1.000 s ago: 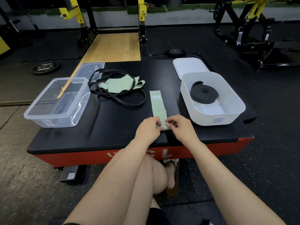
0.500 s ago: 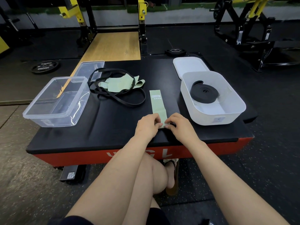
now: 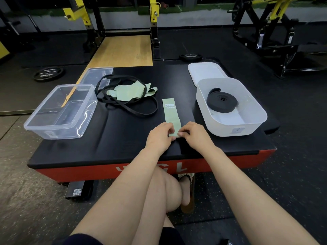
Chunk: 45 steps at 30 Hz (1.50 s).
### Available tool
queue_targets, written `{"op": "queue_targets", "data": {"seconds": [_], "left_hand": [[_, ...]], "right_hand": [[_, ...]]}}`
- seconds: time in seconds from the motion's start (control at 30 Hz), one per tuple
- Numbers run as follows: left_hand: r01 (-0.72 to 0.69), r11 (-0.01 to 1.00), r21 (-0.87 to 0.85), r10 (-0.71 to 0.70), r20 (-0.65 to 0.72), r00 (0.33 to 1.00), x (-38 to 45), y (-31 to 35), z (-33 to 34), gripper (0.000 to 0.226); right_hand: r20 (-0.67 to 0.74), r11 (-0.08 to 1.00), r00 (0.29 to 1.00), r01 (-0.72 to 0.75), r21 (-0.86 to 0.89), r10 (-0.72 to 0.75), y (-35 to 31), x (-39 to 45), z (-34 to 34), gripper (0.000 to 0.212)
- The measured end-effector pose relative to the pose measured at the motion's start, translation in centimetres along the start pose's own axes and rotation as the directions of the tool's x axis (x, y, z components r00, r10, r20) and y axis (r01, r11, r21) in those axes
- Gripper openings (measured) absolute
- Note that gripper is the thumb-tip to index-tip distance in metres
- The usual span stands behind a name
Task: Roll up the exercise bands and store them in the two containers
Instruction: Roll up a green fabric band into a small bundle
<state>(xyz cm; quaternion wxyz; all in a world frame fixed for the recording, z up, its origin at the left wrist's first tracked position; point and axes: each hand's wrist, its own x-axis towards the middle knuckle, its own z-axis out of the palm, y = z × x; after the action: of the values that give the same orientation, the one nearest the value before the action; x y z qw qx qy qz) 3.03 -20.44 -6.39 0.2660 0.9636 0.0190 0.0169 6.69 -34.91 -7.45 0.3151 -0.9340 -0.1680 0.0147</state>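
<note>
A light green band (image 3: 170,112) lies flat and lengthwise on the black platform (image 3: 123,138). My left hand (image 3: 160,137) and my right hand (image 3: 194,135) pinch its near end, which is folded over into a small roll. A rolled black band (image 3: 222,101) sits inside the white container (image 3: 253,121) at the right. The clear plastic container (image 3: 58,110) at the left holds nothing. Between them lies a loose black band (image 3: 134,110) tangled with more green bands (image 3: 129,92).
The clear lid (image 3: 98,75) lies behind the clear container, and the white lid (image 3: 205,71) behind the white one. Weight plates (image 3: 48,73) lie on the gym floor, with rack frames beyond. The platform's red front edge (image 3: 141,168) is above my knees.
Both hands have shifted a little away from me along the green band, rolling its near end. The flat part of the band looks slightly shorter.
</note>
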Motion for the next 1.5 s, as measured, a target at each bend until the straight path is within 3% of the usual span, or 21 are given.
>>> {"op": "queue_targets", "data": {"seconds": [0.33,0.53,0.77,0.9,1.17,1.5], "left_hand": [[0.069,0.997,-0.022,-0.069,0.008,0.998,0.3,0.2,0.2,0.011],[0.104,0.987,-0.126,-0.103,0.021,0.994,0.7,-0.1,0.3,0.007],[0.035,0.997,-0.067,-0.035,0.006,0.999,0.7,-0.1,0.3,0.013],[-0.045,0.999,0.007,0.045,0.061,0.997,0.6,-0.5,0.2,0.021],[-0.064,0.993,0.097,0.061,0.030,0.998,-0.2,0.6,-0.1,0.017],[-0.035,0.996,0.087,0.032,0.033,0.999,-0.9,0.6,-0.3,0.019]], "right_hand": [[-0.093,0.997,0.994,-0.052,0.049,0.056,-0.1,-0.1,0.6,0.009],[-0.139,0.999,0.990,0.029,0.031,-0.024,0.2,-0.8,0.9,0.016],[-0.096,0.986,0.987,0.120,-0.112,-0.131,0.7,-1.1,1.1,0.022],[-0.098,0.991,0.990,0.095,-0.096,-0.104,0.5,-1.0,1.2,0.019],[-0.075,0.996,0.995,0.061,-0.067,-0.066,0.1,-1.0,0.6,0.018],[0.050,0.996,0.997,0.068,-0.048,-0.066,-0.6,-1.0,-0.9,0.019]]}}
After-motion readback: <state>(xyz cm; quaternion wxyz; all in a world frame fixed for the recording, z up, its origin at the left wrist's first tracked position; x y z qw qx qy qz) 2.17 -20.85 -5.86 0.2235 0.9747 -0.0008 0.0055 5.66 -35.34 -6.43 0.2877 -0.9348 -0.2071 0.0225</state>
